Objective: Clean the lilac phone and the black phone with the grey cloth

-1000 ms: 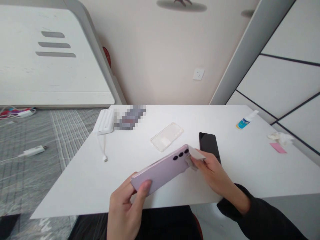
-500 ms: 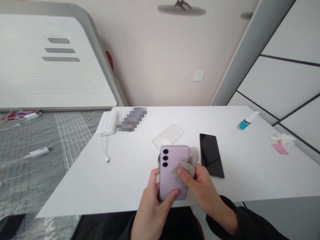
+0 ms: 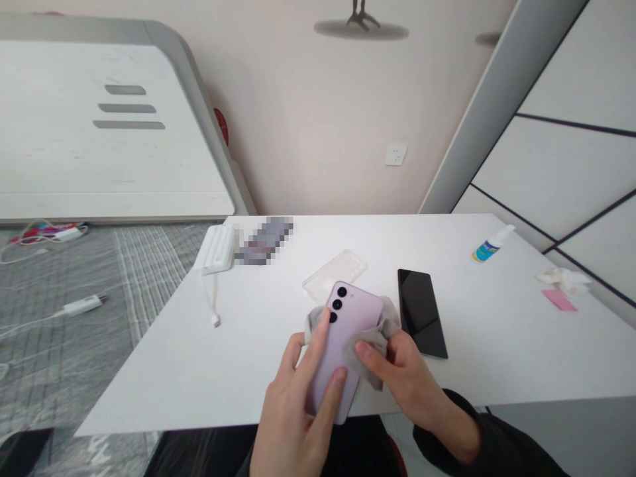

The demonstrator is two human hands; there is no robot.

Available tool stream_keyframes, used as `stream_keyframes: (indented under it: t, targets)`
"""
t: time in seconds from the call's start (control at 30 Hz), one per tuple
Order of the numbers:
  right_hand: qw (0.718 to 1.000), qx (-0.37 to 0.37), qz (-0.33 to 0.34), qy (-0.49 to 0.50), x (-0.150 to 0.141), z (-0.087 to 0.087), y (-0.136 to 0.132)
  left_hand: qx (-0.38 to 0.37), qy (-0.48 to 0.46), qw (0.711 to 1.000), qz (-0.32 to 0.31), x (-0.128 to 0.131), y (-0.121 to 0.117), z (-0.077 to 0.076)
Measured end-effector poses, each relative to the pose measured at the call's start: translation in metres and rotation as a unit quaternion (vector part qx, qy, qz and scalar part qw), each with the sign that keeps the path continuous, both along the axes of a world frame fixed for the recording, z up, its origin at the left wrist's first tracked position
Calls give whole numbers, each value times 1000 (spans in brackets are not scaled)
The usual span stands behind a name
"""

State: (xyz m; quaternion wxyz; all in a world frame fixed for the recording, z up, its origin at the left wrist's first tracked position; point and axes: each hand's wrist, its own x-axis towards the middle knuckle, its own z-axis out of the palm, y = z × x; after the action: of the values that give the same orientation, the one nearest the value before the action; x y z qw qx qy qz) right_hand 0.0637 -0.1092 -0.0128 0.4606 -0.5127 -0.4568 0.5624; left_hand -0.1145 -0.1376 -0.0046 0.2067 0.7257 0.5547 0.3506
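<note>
My left grip (image 3: 293, 401) is closed around the lilac smartphone (image 3: 348, 324), and my right grip (image 3: 402, 377) pinches a grey cloth (image 3: 377, 341) against it, just beside the black smartphone (image 3: 421, 313).

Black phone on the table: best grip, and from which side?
Pinch the black phone across its long edges, coming from the right. It lies flat, screen up, and the cloth and right hand crowd its left edge.

1. Lilac phone (image 3: 345, 351), six o'clock, three black camera rings.
2. Grey cloth (image 3: 377, 338), same spot.
3. Black phone (image 3: 421, 313), four o'clock.
4. Blue-and-white spray bottle (image 3: 491, 246), three o'clock.
5. White wall panels (image 3: 561, 179), black grid lines, two o'clock.
6. Grey rug (image 3: 99, 351), white stripes, eight o'clock.
</note>
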Motion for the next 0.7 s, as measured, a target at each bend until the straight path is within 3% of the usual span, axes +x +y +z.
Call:
stream_keyframes:
  t: [0.1,0.23,0.33,0.43,0.53,0.63,0.7]
  targets:
    - [999,6,32,25,-4,1,-6,21,37,999,8,4,4,6]
    - [1000,-10,-18,-20,-4,2,-15,75,101,992,29,10,8,13]
    - [999,9,5,-44,-5,2,-27,81,93,992,15,12,11,17]
    - [994,55,46,-85,-8,5,-41,61,21,997,-41,16,12,16]
    - [983,107,85,-123,-11,12,-45,2,-111,989,-94,24,4,9]
    - [979,137,74,-135,-15,21,-30,-69,-230,961,-135,34,-10,-4]
    - [966,200,49,-156,-19,23,-15,-105,-288,945,-115,41,-18,-13]
